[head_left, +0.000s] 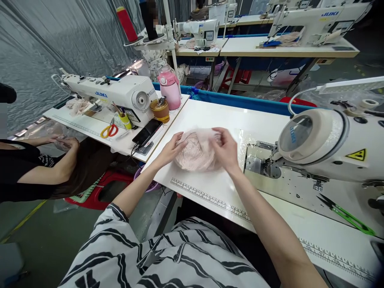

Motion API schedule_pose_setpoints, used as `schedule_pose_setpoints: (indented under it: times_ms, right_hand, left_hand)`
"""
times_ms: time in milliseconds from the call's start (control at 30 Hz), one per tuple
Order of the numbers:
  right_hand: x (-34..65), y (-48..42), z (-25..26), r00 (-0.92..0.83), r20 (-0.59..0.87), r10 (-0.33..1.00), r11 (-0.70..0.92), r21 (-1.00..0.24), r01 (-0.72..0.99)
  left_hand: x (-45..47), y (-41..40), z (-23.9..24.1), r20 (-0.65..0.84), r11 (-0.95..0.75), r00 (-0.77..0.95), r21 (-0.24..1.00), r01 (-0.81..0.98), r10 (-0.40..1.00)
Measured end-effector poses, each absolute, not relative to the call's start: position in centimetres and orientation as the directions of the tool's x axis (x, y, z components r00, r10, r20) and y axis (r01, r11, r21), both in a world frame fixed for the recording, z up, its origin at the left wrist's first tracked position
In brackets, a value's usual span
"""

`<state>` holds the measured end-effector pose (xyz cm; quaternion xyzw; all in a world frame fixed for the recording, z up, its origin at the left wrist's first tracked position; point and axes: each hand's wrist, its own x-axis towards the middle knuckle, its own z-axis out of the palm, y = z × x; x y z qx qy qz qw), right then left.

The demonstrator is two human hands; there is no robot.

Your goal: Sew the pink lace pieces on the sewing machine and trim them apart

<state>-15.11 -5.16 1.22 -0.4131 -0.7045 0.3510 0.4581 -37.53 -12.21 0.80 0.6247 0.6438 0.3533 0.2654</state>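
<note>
A bundle of pale pink, sheer fabric [196, 154] rests on the white sewing table [168, 176], between my two hands. My left hand [171, 150] has its fingers closed on the bundle's upper left edge. On the opposite side, my right hand [225, 147] pinches a fold of the same cloth, and its fingertips are slightly blurred. Just right of that hand is the metal needle plate [261, 164] of a white sewing machine [324, 140].
Green thread snips [348, 216] lie at the right. On the adjoining left table stand another sewing machine [114, 96], a phone [147, 133], red-and-yellow scissors [109, 130], an amber cup [160, 110] and a pink bottle [169, 88]. A co-worker [39, 168] sits at far left.
</note>
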Motion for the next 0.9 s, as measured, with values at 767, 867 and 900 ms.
schedule_pose_setpoints:
  times_ms: [767, 867, 900]
  right_hand:
    - [-15.9, -1.6, -2.4, -0.489, 0.267, 0.831, 0.532, -0.638, 0.556]
    - [-15.7, -1.9, -2.5, -0.474, 0.271, 0.838, 0.531, -0.609, 0.59]
    - [-15.7, -2.0, -2.3, -0.474, 0.277, 0.836, 0.536, -0.595, 0.599]
  left_hand:
    - [-36.5, -11.4, -1.3, 0.202, -0.264, 0.191, 0.445, 0.856, 0.96]
    - [-37.5, -12.6, -3.0, 0.29, -0.36, 0.257, 0.393, 0.846, 0.922]
    - [-37.8, -12.9, -3.4, 0.304, -0.375, 0.271, 0.366, 0.852, 0.913]
